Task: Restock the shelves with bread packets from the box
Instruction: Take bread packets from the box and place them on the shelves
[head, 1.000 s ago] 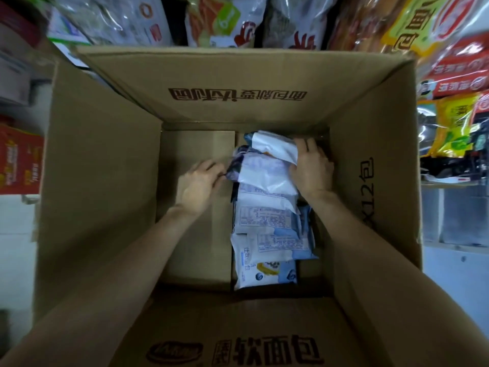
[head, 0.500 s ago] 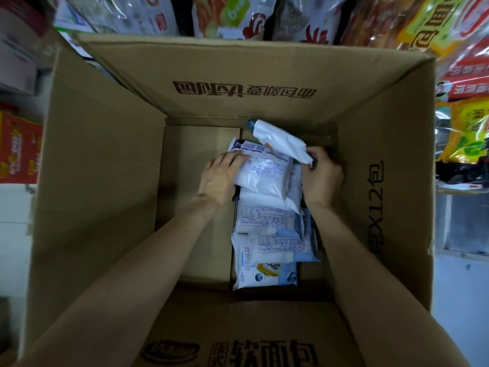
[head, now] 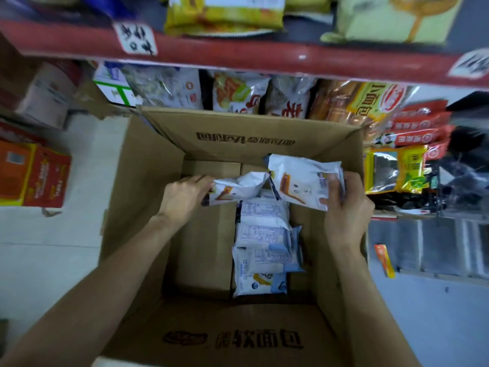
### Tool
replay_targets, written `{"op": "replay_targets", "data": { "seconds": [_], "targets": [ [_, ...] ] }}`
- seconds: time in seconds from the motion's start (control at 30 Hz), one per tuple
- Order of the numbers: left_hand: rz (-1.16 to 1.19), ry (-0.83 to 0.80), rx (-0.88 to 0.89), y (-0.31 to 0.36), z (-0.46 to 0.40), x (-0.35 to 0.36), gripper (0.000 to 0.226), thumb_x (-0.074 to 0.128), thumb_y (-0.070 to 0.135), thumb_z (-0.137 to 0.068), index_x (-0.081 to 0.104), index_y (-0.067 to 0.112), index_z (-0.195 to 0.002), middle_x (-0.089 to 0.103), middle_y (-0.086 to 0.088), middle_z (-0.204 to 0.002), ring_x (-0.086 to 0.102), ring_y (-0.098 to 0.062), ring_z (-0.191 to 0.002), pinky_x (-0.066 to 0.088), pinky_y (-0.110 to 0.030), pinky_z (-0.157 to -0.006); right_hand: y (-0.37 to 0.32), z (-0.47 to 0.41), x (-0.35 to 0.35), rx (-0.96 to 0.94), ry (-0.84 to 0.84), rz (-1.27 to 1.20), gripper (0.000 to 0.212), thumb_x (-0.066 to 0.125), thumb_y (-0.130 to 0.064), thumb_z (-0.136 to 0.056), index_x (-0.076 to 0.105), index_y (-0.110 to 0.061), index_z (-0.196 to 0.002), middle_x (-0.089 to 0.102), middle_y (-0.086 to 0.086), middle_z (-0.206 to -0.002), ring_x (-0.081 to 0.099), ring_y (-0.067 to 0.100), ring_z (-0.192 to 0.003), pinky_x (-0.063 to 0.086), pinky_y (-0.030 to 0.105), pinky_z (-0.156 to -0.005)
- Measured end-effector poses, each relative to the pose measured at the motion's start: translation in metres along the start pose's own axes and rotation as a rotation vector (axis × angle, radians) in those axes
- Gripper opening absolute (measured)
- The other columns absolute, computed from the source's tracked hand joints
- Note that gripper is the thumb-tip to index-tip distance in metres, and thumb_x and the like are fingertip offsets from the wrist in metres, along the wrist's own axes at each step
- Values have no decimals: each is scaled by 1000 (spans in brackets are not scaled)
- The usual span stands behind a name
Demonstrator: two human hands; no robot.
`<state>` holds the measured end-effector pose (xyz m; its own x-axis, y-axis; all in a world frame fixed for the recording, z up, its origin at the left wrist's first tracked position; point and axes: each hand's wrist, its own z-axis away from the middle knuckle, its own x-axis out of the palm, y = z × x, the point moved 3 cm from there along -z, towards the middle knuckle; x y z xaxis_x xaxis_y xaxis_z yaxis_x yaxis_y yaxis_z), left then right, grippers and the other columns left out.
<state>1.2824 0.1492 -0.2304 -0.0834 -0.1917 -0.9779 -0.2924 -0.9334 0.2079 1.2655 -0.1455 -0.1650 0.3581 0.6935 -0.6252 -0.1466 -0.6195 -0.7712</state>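
Two white bread packets were up out of the stack, one in each hand, both near the top of the open cardboard box (head: 148, 165) and below the shelves. The right hand (head: 344, 205) pinched the larger white packet (head: 301, 181) by its right end, thumb on the printed face and fingers curled behind, which turned the front toward the camera. The left hand (head: 185, 200) had its grip closed round the left end of a second, crumpled packet (head: 238, 188), holding it lower, its free end almost touching the first. Taking one per hand probably halved the trips to the shelf. Inside the box, the remaining packets (head: 264, 239) lay overlapped in a single row along the right side, mostly label-side up, while the left half showed bare cardboard floor, so the box looked mostly emptied. Beyond its far flap, the lower shelf (head: 238, 94) held assorted snack bags, under the red-edged upper shelf (head: 238, 55) with yellow bags on it.
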Motion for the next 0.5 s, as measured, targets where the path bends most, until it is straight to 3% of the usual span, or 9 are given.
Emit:
{"op": "replay_targets", "data": {
  "seconds": [0.13, 0.27, 0.33, 0.4, 0.5],
  "targets": [
    [40, 133, -73, 6, 15, -74, 14, 44, 25, -89, 56, 17, -91, 65, -10, -73, 63, -33, -53, 46, -32, -37, -31, 4, -66, 34, 38, 26, 28, 49, -36, -95, 53, -11, -85, 40, -11, -55, 53, 31, -56, 52, 53, -55],
    [173, 265, -89, 36, 24, -144, 37, 34, 32, -95, 62, 9, -89, 62, -11, -69, 61, -34, -55, 45, -32, -44, -62, 10, -132, 63, 96, 4, 41, 43, -49, -91, 50, -9, -83, 43, 14, -59, 50, 43, -62, 50, 59, -55],
    [271, 309, -78, 56, 27, -176, 41, 32, 34, -97, 63, 8, -93, 62, -10, -69, 60, -32, -58, 45, -34, -48, -80, 12, -163, 66, 158, -3, 39, 45, -45, -93, 48, -8, -81, 38, 16, -59, 45, 45, -60, 50, 60, -55],
    [365, 342, -74, 78, 27, -200, 39, 34, 33, -99, 63, 7, -94, 60, -8, -66, 57, -28, -57, 41, -34, -50, -92, 10, -191, 81, 217, -8, 35, 48, -34, -96, 45, -4, -79, 31, 8, -56, 37, 34, -55, 53, 57, -57],
    [519, 400, -123, 109, 20, -222, 33, 38, 29, -99, 63, 9, -96, 58, -3, -66, 53, -22, -58, 33, -34, -54, -101, -2, -226, 112, 330, -50, 29, 50, -29, -96, 47, -6, -79, 34, -2, -56, 39, 20, -59, 55, 55, -63]
  ]
}}
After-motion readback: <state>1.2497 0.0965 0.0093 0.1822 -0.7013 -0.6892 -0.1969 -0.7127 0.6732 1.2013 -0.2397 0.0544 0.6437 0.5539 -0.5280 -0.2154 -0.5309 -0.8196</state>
